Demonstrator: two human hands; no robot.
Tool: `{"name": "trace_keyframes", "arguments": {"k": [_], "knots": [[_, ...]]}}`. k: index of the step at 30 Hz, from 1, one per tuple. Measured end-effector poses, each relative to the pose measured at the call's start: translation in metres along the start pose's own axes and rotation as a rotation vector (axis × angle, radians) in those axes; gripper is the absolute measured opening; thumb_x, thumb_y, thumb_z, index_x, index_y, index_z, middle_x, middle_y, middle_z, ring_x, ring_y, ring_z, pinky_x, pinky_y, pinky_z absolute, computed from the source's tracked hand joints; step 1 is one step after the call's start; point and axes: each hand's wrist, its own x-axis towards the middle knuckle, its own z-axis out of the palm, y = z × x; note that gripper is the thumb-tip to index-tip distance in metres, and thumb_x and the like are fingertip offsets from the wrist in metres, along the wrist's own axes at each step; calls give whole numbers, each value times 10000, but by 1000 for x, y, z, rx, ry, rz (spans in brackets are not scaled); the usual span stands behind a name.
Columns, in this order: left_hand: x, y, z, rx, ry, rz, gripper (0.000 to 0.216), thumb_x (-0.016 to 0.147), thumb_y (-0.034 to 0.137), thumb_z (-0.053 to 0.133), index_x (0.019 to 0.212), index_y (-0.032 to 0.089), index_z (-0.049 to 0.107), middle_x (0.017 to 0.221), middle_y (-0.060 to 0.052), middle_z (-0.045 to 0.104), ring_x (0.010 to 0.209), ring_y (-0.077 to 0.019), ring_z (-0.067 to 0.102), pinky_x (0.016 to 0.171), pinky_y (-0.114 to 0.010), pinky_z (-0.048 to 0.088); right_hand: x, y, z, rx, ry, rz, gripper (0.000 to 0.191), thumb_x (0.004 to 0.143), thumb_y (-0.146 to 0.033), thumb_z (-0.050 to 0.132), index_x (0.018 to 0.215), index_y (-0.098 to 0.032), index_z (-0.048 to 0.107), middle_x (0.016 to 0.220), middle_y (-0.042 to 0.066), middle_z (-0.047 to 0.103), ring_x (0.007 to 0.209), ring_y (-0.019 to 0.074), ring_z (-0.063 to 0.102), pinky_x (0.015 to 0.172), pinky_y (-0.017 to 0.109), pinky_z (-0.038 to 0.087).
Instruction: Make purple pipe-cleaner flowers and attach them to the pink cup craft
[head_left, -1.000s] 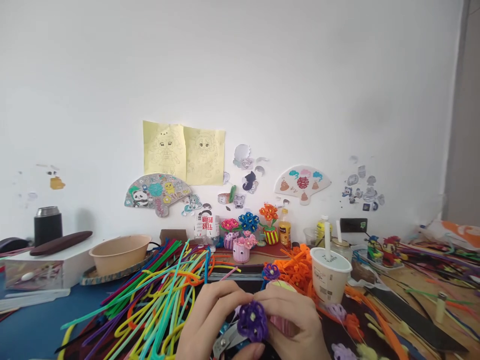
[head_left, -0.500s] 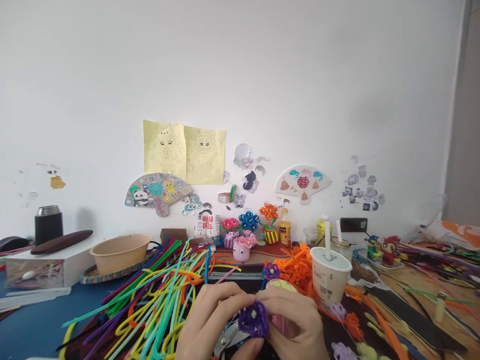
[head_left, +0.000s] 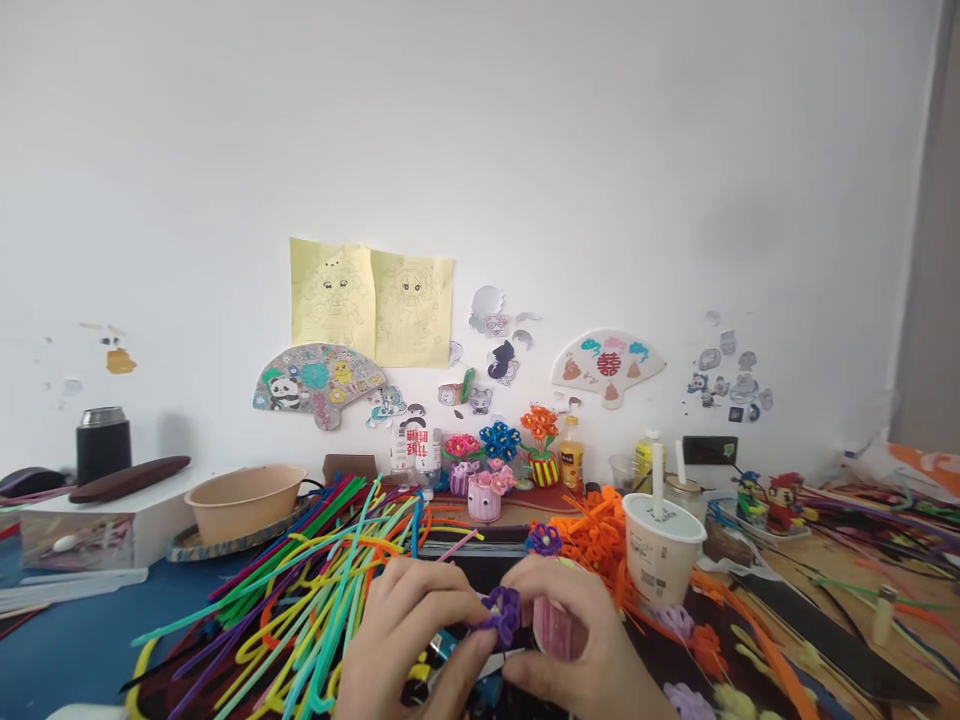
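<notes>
A small purple pipe-cleaner flower point(head_left: 502, 614) with a pale centre is pinched in the fingertips of my left hand point(head_left: 412, 630). Just to its right, my right hand point(head_left: 592, 640) curves with thumb and forefinger apart, the fingertips close to the petals and the short stem. Behind the right fingers, partly hidden, stands a pink striped pot point(head_left: 553, 628). Scissors are partly visible below the flower, mostly covered by my hands. A second purple flower point(head_left: 543, 540) stands farther back.
Colourful pipe cleaners point(head_left: 322, 590) spread to the left, orange ones point(head_left: 592, 535) to the right. A paper cup point(head_left: 664, 555) with a straw stands by my right hand. Finished flower pots point(head_left: 484, 500) line the wall. A tan bowl point(head_left: 244, 500) sits at left; loose petals point(head_left: 686, 700) lie at right.
The purple flower has turned from facing me to more side-on and moved slightly up. My right fingers have come away from it and spread; the left hand keeps hold.
</notes>
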Motion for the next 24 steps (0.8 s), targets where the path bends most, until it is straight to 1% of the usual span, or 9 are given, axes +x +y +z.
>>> {"name": "trace_keyframes", "arguments": {"k": [3, 5, 7, 11, 14, 16, 19, 21, 24], "knots": [[-1, -1, 1, -72, -74, -116, 38, 887, 229, 648, 871, 236, 614, 857, 34, 686, 838, -136, 636, 768, -224, 491, -2, 4, -1, 81, 95, 93, 432, 754, -612, 715, 960, -237, 661, 863, 24, 595, 722, 160, 536, 651, 239, 442], [-1, -1, 3, -108, -104, -154, 48, 901, 256, 630, 862, 233, 615, 861, 31, 687, 838, -139, 635, 779, -236, 488, -3, 6, -1, 98, 103, 116, 438, 775, -588, 709, 1079, -279, 647, 949, 23, 573, 748, 155, 522, 673, 240, 434], [-1, -1, 4, -122, -132, -177, 64, 905, 274, 622, 856, 234, 618, 869, 29, 687, 841, -146, 632, 784, -250, 481, -4, 5, -1, 83, 54, 101, 340, 819, -547, 686, 1055, -303, 673, 964, 20, 555, 784, 158, 523, 704, 243, 430], [-1, -1, 6, -144, -161, -213, 88, 910, 282, 607, 833, 240, 619, 846, 33, 680, 819, -149, 628, 772, -257, 473, -2, 1, -1, 103, -1, 62, 178, 853, -457, 680, 873, -284, 719, 947, 28, 545, 918, 187, 542, 792, 255, 436], [-1, -1, 7, -180, -136, -230, 87, 904, 276, 614, 824, 240, 612, 838, 35, 674, 807, -142, 626, 767, -242, 479, 0, -2, -1, 177, 14, 137, 215, 837, -480, 693, 912, -281, 725, 1015, 35, 563, 904, 177, 549, 754, 243, 452], [-1, -1, 7, -200, -88, -239, 74, 902, 264, 618, 833, 240, 612, 850, 32, 674, 816, -139, 633, 752, -221, 489, -1, -2, -1, 244, 28, 246, 340, 791, -525, 728, 1018, -273, 707, 1057, 40, 578, 837, 159, 562, 694, 230, 463], [-1, -2, 6, -213, -3, -227, 49, 889, 233, 637, 845, 242, 619, 858, 28, 676, 813, -133, 646, 726, -197, 498, -2, 2, 1, 309, 17, 401, 417, 711, -517, 803, 966, -199, 716, 918, 42, 645, 759, 154, 604, 683, 232, 490], [-1, -2, 6, -206, 21, -201, 66, 878, 208, 653, 830, 238, 618, 849, 29, 675, 803, -128, 647, 717, -191, 499, -3, 7, 3, 338, -19, 462, 353, 730, -485, 800, 843, -157, 735, 775, 46, 678, 721, 164, 642, 692, 245, 510], [-1, -4, 6, -155, -10, -167, 78, 868, 193, 665, 824, 233, 616, 839, 31, 675, 801, -126, 645, 727, -194, 502, -2, 11, 6, 422, -48, 484, 315, 772, -457, 773, 799, -145, 741, 701, 50, 701, 627, 150, 657, 624, 232, 519]]}}
